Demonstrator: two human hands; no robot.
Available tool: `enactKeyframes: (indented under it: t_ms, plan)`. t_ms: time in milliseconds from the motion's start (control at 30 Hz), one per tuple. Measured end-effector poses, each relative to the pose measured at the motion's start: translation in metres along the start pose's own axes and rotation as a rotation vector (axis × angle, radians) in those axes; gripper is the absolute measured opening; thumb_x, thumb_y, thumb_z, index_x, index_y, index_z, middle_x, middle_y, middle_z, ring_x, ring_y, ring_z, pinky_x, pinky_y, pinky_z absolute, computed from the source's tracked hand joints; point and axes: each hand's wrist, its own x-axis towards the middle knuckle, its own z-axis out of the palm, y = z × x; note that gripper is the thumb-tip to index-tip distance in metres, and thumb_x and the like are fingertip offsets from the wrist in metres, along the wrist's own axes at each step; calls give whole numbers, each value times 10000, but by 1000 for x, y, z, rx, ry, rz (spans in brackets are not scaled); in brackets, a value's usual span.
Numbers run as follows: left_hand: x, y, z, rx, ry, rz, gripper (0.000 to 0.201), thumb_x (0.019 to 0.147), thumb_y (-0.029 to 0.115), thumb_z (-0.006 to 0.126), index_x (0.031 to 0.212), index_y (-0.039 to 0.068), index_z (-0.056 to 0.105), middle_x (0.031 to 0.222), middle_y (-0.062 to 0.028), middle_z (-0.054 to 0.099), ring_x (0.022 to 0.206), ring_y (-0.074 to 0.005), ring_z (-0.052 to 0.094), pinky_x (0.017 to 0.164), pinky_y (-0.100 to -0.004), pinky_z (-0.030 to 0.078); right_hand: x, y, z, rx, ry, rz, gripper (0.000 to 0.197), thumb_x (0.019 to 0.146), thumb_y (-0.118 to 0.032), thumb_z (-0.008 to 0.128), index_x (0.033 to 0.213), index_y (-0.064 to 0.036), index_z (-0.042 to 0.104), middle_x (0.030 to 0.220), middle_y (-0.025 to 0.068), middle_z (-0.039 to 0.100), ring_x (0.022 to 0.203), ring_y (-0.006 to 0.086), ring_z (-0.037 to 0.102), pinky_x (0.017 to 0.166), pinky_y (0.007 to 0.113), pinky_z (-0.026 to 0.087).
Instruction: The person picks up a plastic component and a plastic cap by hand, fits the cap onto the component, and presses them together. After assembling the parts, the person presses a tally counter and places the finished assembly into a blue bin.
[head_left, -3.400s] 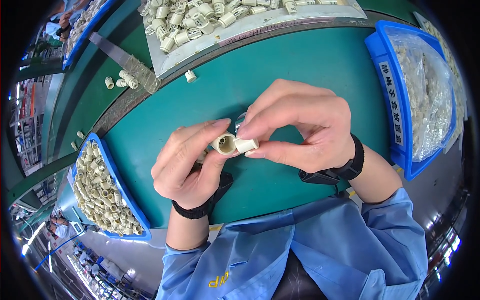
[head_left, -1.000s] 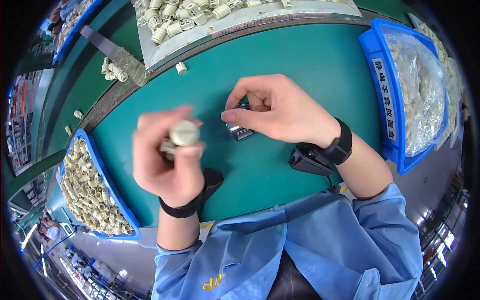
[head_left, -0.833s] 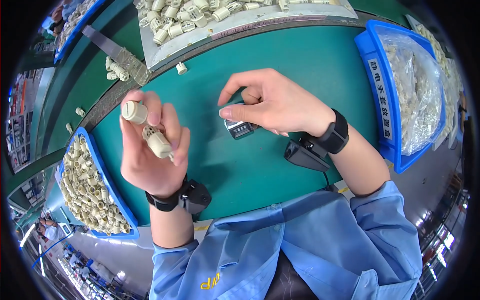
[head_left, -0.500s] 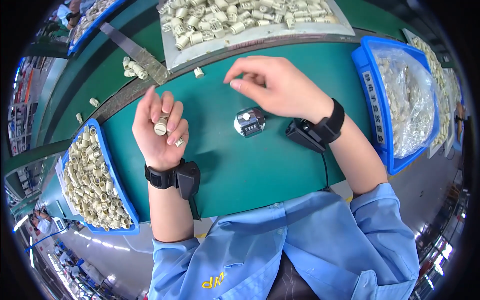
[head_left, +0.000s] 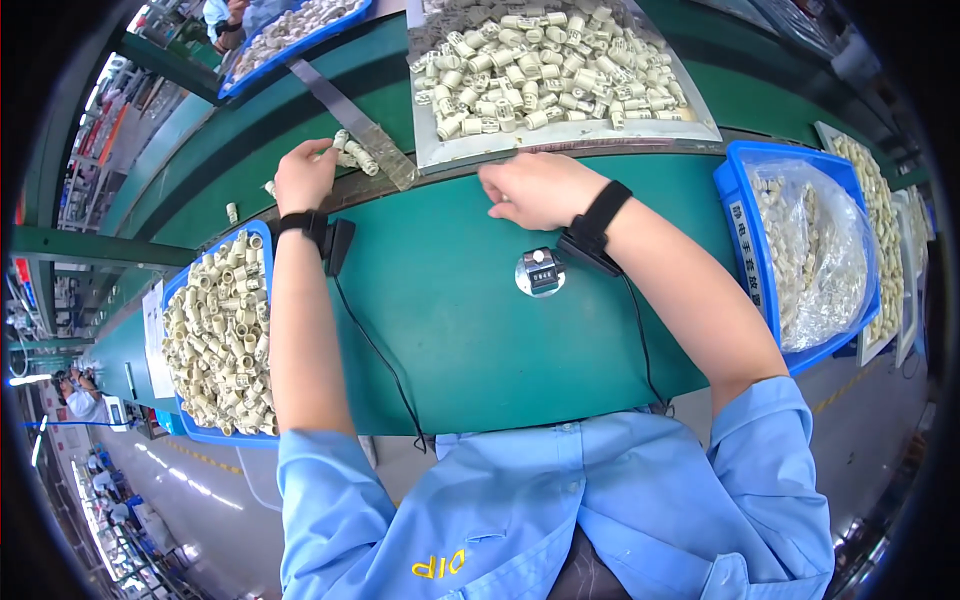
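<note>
My left hand [head_left: 304, 175] reaches over the green strip beyond the table's edge, back turned up and fingers curled closed. Its fingertips are beside a few small cream cylindrical pieces [head_left: 357, 155]; what lies in the palm is hidden. My right hand [head_left: 545, 190] is over the table just in front of the pale tray [head_left: 570, 138], its fingers bent inward. Whatever those fingers hold, if anything, does not show. A silver tally counter [head_left: 541, 273] stands on the green mat below the right wrist.
The tray is heaped with cream pieces [head_left: 545, 75]. At the left stands a blue bin [head_left: 268, 250] full of similar ones. A blue bin [head_left: 745, 235] with bagged pieces is at the right. A flat metal strip [head_left: 350, 120] slants beside the tray. Cables trail from both wrist devices.
My left hand, which held cream pieces palm up, has turned over and moved away to the far strip. The right hand has lowered near the tray, where a loose piece is no longer visible.
</note>
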Motion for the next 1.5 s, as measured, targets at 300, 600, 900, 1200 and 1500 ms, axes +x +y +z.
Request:
enactKeyframes:
  t_ms: [300, 600, 900, 1200, 1500]
  plan:
    - [41, 13, 16, 96, -232, -195, 383, 824, 438, 670, 939, 80, 743, 759, -74, 712, 610, -192, 665, 655, -326, 522, -66, 11, -11, 412, 107, 151, 174, 871, -108, 648, 980, -41, 531, 683, 58, 579, 635, 180, 609, 588, 331, 477]
    - [7, 55, -19, -130, -53, 137, 243, 878, 296, 671, 936, 65, 720, 782, -68, 710, 721, -156, 666, 715, -292, 507, -90, 19, 10, 1147, 351, 180, 159, 863, 21, 663, 993, -8, 577, 821, 16, 622, 712, 89, 619, 610, 221, 517]
    - [-165, 147, -9, -337, -387, 433, 178, 788, 66, 747, 951, 17, 695, 946, -79, 667, 824, -121, 587, 700, -229, 448, -97, -11, 13, 1359, 562, -167, 208, 827, 98, 674, 1029, 61, 646, 934, 112, 645, 860, 183, 689, 750, 277, 591]
    - [-184, 138, 7, -776, -356, 606, 286, 704, 56, 834, 928, -20, 674, 905, -116, 678, 790, -164, 637, 667, -259, 491, -108, -20, 9, 1497, 377, -130, 246, 803, 104, 696, 1041, 57, 655, 930, 116, 652, 902, 193, 679, 754, 264, 575]
    - [-195, 138, 2, -874, -316, 463, 393, 675, 99, 884, 941, -46, 634, 825, -118, 688, 714, -171, 671, 602, -258, 518, -103, -31, 15, 1224, 465, -314, 239, 769, 74, 739, 997, 54, 669, 934, 149, 662, 843, 203, 671, 701, 282, 552]
